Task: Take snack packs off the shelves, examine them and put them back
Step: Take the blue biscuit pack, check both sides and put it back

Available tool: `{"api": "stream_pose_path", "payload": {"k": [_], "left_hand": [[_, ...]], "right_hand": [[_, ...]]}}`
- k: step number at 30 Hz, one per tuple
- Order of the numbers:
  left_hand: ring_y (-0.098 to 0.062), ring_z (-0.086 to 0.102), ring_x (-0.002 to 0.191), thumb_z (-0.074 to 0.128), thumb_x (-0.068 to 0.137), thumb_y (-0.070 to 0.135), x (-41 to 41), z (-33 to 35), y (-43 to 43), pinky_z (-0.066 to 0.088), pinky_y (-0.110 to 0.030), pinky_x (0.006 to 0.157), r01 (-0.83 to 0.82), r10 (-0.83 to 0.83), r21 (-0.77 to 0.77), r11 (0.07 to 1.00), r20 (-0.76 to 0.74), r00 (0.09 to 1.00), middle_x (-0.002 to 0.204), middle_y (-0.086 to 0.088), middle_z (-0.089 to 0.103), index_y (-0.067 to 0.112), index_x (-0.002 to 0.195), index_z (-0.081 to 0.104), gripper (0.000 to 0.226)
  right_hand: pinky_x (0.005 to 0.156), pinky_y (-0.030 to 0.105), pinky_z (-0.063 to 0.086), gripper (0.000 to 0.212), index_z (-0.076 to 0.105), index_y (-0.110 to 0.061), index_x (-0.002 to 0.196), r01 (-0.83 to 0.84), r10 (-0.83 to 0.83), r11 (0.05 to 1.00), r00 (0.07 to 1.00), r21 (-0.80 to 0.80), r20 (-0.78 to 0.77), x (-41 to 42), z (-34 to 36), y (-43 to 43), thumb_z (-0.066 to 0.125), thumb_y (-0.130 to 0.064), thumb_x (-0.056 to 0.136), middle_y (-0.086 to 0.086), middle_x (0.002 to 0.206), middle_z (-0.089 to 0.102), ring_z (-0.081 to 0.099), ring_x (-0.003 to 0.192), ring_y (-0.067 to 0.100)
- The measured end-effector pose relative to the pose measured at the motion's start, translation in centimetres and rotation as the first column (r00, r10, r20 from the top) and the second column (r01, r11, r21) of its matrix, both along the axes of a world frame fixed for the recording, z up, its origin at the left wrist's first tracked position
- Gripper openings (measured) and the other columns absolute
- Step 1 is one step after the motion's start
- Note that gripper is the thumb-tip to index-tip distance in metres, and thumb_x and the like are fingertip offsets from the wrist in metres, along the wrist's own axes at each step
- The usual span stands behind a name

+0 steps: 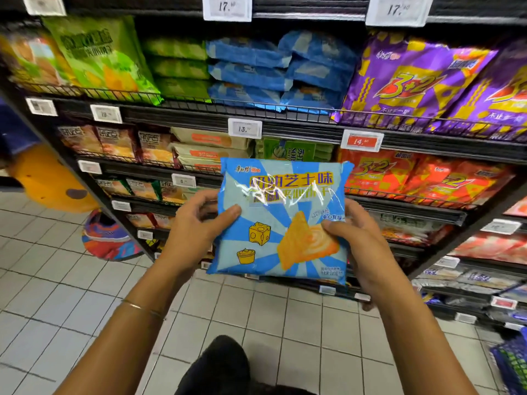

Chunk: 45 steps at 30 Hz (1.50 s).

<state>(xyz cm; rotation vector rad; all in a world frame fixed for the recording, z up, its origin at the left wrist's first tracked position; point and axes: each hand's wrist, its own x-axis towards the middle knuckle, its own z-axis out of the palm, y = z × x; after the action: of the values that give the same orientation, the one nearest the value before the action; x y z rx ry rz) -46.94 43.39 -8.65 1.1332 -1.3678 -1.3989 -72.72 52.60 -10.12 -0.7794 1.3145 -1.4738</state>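
A blue snack pack (281,220) with yellow cheese and cracker pictures is held upright in front of me, its printed face toward the camera. My left hand (196,226) grips its left edge, thumb on the front. My right hand (359,240) grips its right edge, thumb over the cracker picture. The pack hangs in the air in front of the lower shelves, apart from them. More blue packs (273,69) of the same kind lie stacked on the shelf above.
Black wire shelves (302,125) run across the view, with green packs (102,58) at left, purple packs (416,81) at right and orange-red packs (422,175) below them. Price tags (244,128) hang on the rails. Tiled floor (57,295) lies to the left; a blue basket (510,363) sits at bottom right.
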Motion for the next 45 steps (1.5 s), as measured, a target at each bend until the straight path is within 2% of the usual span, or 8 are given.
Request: {"api": "stream_pose_path", "payload": {"k": [6, 10, 16, 20, 29, 33, 37, 45], "left_hand": [[-0.024, 0.076, 0.102, 0.081, 0.089, 0.02, 0.2, 1.3, -5.9, 0.057, -0.022, 0.059, -0.132, 0.13, -0.072, 0.989, -0.04, 0.991, 0.109, -0.005, 0.079, 0.027, 0.108, 0.071, 0.023], [-0.019, 0.078, 0.095, 0.08, 0.091, 0.02, 0.5, 2.7, -11.3, 0.057, -0.02, 0.058, -0.147, 0.138, -0.117, 0.982, -0.078, 0.987, 0.102, 0.0, 0.081, 0.028, 0.108, 0.074, 0.02], [-0.01, 0.078, 0.087, 0.079, 0.091, 0.01, -0.5, 6.4, -20.8, 0.059, -0.022, 0.066, -0.151, 0.12, -0.223, 0.963, -0.148, 0.982, 0.101, 0.001, 0.081, 0.01, 0.118, 0.073, 0.027], [-0.012, 0.077, 0.092, 0.079, 0.09, 0.004, -2.5, 9.0, -25.5, 0.059, -0.023, 0.072, -0.112, 0.058, -0.281, 0.953, -0.194, 0.979, 0.102, -0.001, 0.08, 0.017, 0.108, 0.072, 0.024], [-0.01, 0.076, 0.093, 0.084, 0.086, 0.008, -7.5, 10.6, -29.3, 0.06, -0.024, 0.075, -0.045, -0.039, -0.386, 0.921, -0.207, 0.978, 0.106, -0.004, 0.077, 0.012, 0.104, 0.068, 0.024], [-0.015, 0.077, 0.096, 0.085, 0.084, 0.006, -9.3, 10.5, -30.0, 0.063, -0.032, 0.081, -0.029, -0.064, -0.384, 0.923, -0.226, 0.972, 0.105, -0.003, 0.079, 0.008, 0.112, 0.071, 0.031], [-0.013, 0.078, 0.095, 0.086, 0.083, 0.004, -10.1, 10.1, -30.5, 0.061, -0.029, 0.08, -0.026, -0.079, -0.409, 0.912, -0.238, 0.968, 0.098, 0.008, 0.08, 0.011, 0.11, 0.071, 0.031], [-0.012, 0.075, 0.102, 0.086, 0.084, 0.019, -10.0, 8.2, -30.4, 0.063, -0.038, 0.086, -0.055, 0.016, -0.49, 0.87, -0.082, 0.996, 0.112, 0.0, 0.077, 0.012, 0.121, 0.069, 0.042]], "right_hand": [[0.076, 0.034, 0.059, 0.041, 0.068, -0.013, 0.124, 0.009, -0.016, 0.998, 0.993, -0.058, -0.115, 0.9, 3.0, -7.2, 0.064, 0.008, 0.089, 0.011, 0.11, 0.078, 0.074, 0.096, 0.027], [0.094, 0.048, 0.058, 0.039, 0.067, -0.009, 0.128, 0.042, -0.056, 0.995, 0.986, -0.091, -0.157, 1.7, 4.7, -12.7, 0.066, 0.005, 0.091, 0.015, 0.116, 0.076, 0.072, 0.108, 0.038], [0.091, 0.041, 0.06, 0.044, 0.057, -0.002, 0.135, 0.154, -0.179, 0.972, 0.973, -0.175, -0.142, 2.2, 8.0, -21.3, 0.069, 0.001, 0.093, 0.015, 0.119, 0.075, 0.074, 0.106, 0.032], [0.08, 0.03, 0.06, 0.037, 0.06, -0.003, 0.13, 0.241, -0.296, 0.937, 0.933, -0.254, -0.205, 1.4, 10.3, -24.8, 0.067, 0.002, 0.094, 0.007, 0.112, 0.078, 0.075, 0.094, 0.017], [0.07, 0.026, 0.046, 0.017, 0.056, -0.01, 0.085, 0.393, -0.53, 0.843, 0.723, -0.368, -0.442, -1.7, 12.3, -26.0, 0.07, -0.007, 0.094, 0.002, 0.082, 0.06, 0.053, 0.074, 0.009], [0.081, 0.046, 0.053, 0.022, 0.061, 0.008, 0.1, 0.45, -0.575, 0.817, 0.675, -0.36, -0.462, -2.9, 12.0, -26.2, 0.071, -0.01, 0.093, 0.029, 0.098, 0.065, 0.054, 0.085, 0.019], [0.086, 0.037, 0.056, 0.015, 0.07, -0.008, 0.105, 0.478, -0.61, 0.793, 0.621, -0.379, -0.493, -3.2, 11.8, -26.3, 0.073, -0.012, 0.09, 0.016, 0.105, 0.075, 0.063, 0.087, 0.013], [0.075, 0.026, 0.052, 0.015, 0.068, -0.006, 0.103, 0.479, -0.608, 0.793, 0.591, -0.377, -0.53, -3.4, 10.1, -26.5, 0.071, -0.009, 0.089, 0.008, 0.096, 0.072, 0.06, 0.081, 0.007]]}}
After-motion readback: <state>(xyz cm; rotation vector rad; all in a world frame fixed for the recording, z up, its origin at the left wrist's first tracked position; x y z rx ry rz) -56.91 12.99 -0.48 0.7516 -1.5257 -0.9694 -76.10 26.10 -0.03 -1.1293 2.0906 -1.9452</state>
